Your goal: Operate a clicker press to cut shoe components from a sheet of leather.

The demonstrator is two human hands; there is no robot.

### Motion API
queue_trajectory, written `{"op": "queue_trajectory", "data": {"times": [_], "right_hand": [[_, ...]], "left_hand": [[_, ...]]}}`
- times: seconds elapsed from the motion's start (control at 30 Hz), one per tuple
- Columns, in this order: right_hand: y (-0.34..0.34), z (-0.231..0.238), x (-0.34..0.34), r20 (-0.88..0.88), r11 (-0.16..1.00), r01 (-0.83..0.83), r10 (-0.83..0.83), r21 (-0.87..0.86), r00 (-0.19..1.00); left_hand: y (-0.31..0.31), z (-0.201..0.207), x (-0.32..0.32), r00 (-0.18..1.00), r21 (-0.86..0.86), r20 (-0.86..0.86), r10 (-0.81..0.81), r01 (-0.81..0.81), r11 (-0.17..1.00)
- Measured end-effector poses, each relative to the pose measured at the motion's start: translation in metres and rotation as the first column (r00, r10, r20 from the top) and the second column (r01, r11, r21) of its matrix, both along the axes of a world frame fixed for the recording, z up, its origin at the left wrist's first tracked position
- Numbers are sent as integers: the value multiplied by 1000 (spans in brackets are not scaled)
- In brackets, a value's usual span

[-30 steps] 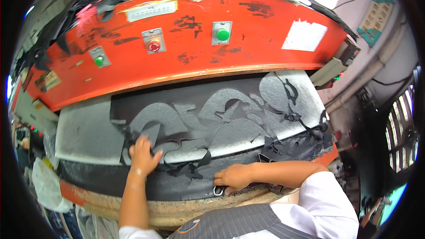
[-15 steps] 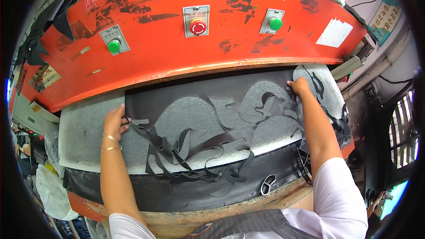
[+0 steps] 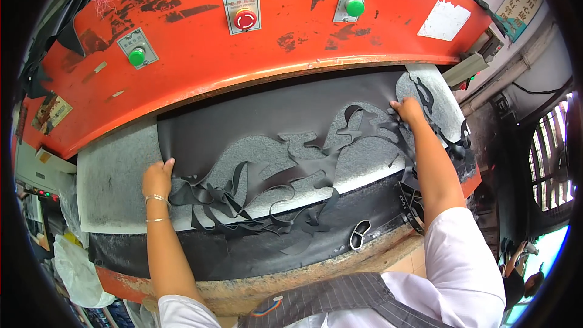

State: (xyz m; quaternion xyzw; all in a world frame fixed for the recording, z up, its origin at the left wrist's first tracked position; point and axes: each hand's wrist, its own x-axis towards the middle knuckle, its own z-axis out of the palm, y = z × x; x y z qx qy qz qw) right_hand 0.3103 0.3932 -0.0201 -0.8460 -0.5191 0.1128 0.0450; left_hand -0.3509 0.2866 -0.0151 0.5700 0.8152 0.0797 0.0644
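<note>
A dark sheet point(image 3: 243, 115), like leather or synthetic leather, lies across the grey cutting board point(image 3: 115, 176) below the orange press. Large cut-out holes and loose curling strips point(image 3: 237, 197) run along its near part, with the board showing through. My left hand point(image 3: 159, 177) is closed on the sheet's left edge, thumb on top. At the right edge my right hand point(image 3: 410, 111) pinches the sheet beside cut strips. The far edge of the sheet lies in shadow under the press.
The orange press front point(image 3: 182, 48) carries a red stop button point(image 3: 245, 19), a left green button point(image 3: 136, 56) and a right green button point(image 3: 354, 7). A small black-and-white loop point(image 3: 359, 234) rests on the black near ledge point(image 3: 206, 255). Plastic bags point(image 3: 79, 267) hang at left.
Both hands have drawn the sheet nearer to me, and more of its uncut part shows. The loose strips have bunched closer to the near edge. My view has shifted too.
</note>
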Motion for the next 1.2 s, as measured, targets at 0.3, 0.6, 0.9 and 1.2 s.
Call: {"op": "queue_trajectory", "data": {"times": [0.3,0.6,0.9,1.2], "right_hand": [[-90,5,18,-2,993,-116,116,32,993],[-162,23,43,-53,999,-35,35,10,998],[-299,45,13,55,800,-358,380,481,923],[-377,64,0,28,791,-608,611,-71,791]], "left_hand": [[-67,4,17,996,-19,4,84,-84,996],[-102,27,29,991,-83,-17,133,-134,988],[-27,12,163,955,69,-188,-230,247,967],[-218,26,270,698,-332,258,-668,714,617]]}}
